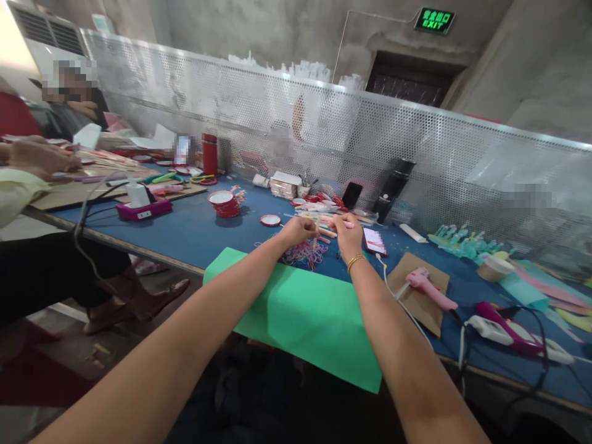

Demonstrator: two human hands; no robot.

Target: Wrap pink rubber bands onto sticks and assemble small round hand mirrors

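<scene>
My left hand [300, 232] pinches a short, thin, pale strip [317, 227] that stands upright between the fingertips. Close beside it, my right hand [349, 234] is closed round a slim pink pen-like tool [348, 224], its end pointing toward the strip. Whether that tool touches the strip is too small to tell. Below both hands lies a tangle of pink, purple and blue cords [305, 254] on the blue table [185, 228]. A green sheet [314, 308] hangs over the table's front edge under my forearms.
A stack of red-rimmed discs [226, 203] and a single disc [270, 220] sit left. A pink glue gun [430, 288] rests on cardboard at right, near a lit phone [374, 241], a cable and a purple power strip [509, 327]. A co-worker's sleeve [21, 194] shows far left.
</scene>
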